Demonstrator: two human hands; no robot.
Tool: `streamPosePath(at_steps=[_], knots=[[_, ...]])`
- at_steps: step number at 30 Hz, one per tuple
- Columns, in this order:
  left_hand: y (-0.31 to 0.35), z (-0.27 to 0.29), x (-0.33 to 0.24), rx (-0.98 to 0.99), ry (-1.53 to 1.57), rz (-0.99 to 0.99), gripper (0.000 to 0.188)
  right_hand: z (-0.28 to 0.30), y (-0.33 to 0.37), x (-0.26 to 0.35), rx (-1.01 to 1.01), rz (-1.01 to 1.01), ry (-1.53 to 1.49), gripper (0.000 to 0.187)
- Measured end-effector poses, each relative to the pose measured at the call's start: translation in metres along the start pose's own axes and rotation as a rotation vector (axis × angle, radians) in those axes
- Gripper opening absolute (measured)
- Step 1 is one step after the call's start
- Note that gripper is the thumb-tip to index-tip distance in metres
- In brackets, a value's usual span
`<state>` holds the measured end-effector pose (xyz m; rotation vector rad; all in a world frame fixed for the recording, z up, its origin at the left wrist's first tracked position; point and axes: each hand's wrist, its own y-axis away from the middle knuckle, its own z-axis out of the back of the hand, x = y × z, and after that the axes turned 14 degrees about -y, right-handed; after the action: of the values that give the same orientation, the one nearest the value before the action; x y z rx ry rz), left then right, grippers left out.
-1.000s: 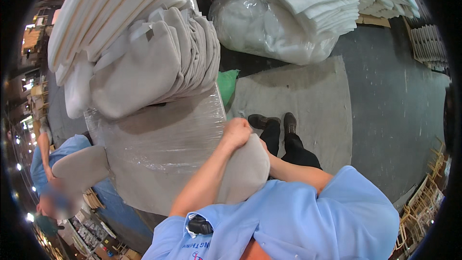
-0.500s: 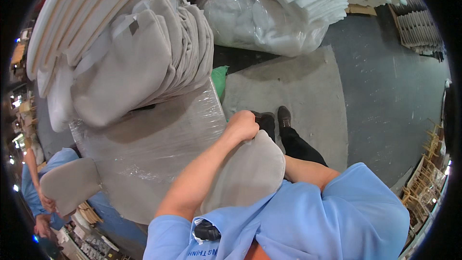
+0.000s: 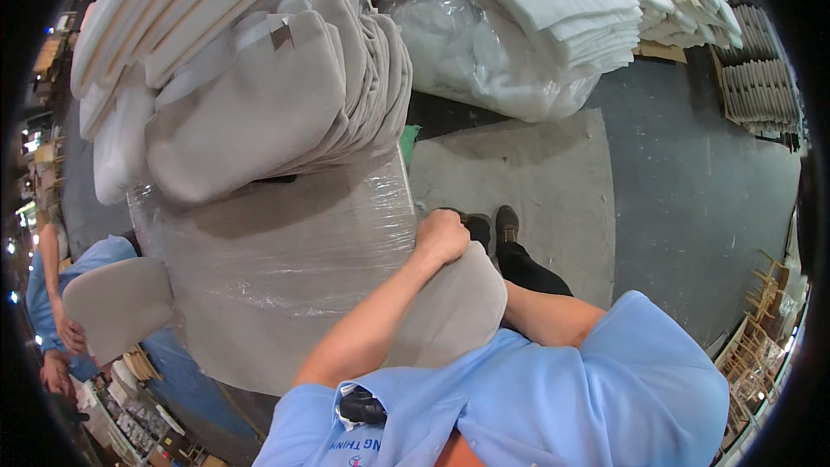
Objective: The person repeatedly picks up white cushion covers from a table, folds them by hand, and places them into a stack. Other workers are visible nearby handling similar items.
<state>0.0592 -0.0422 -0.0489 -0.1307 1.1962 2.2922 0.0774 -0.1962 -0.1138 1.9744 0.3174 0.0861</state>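
Pad (image 3: 451,316) shifted rightward, left hand (image 3: 443,236) clasping edge

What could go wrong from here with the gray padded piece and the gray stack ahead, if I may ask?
The gray padded piece might slip: the left grip holds its upper edge, but the right grip is hidden behind it, so its hold cannot be checked. The gray stack sits on shiny plastic film, so it could slide if bumped.
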Motion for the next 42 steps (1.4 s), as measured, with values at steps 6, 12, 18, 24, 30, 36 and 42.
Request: streamPosePath(at_steps=[6,12,18,24,30,36,42], knots=[[0.005,-0.007,0.002,0.034,0.278,0.177,0.017,0.003,-0.009,0.002,-0.013,0.013,0.042,0.037],[0.005,-0.019,0.008,-0.156,0.218,0.128,0.019,-0.001,-0.018,-0.002,-0.037,0.024,0.056,0.038],[0.013,-0.014,0.008,-0.252,0.124,0.106,0.02,-0.009,-0.024,0.003,-0.035,0.045,0.042,0.04],[0.008,-0.017,0.016,-0.164,0.197,0.077,0.019,-0.02,-0.025,0.008,-0.019,0.052,0.001,0.041],[0.01,-0.025,0.011,-0.219,0.193,0.123,0.02,-0.019,-0.034,0.012,-0.027,0.045,0.008,0.043],[0.008,-0.029,0.008,-0.268,0.059,0.146,0.02,-0.027,-0.038,0.012,-0.025,0.023,-0.027,0.044],[0.032,-0.007,0.007,-0.306,0.202,0.105,0.017,-0.031,-0.03,0.02,0.014,-0.043,-0.127,0.046]])
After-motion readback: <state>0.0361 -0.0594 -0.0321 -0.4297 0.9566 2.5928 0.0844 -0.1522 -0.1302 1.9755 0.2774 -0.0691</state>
